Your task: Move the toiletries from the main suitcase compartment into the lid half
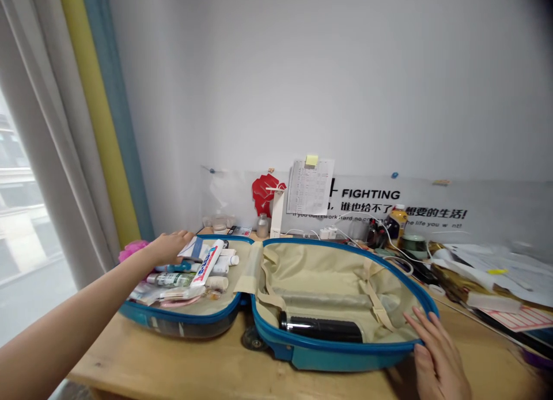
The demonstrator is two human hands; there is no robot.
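Observation:
A blue hard-shell suitcase (345,354) lies open on a wooden desk (181,365). My left hand (170,247) reaches to the far left corner of its left half, fingers curled over the rim beside a white paper and several toiletry tubes; a red-and-white toothpaste tube (208,263) lies just right of it. My right hand (436,354) rests flat, fingers spread, on the near right rim of the right half. A black bottle (322,327) and a clear cylinder (319,299) lie inside that beige-lined half.
Curtains (73,175) hang at the left by a window. Behind the case stand a small jar (262,225), a yellow-capped bottle (396,220), chargers and cables. Papers and books (496,279) pile up at the right. A pink object (132,249) sits past the case's left edge.

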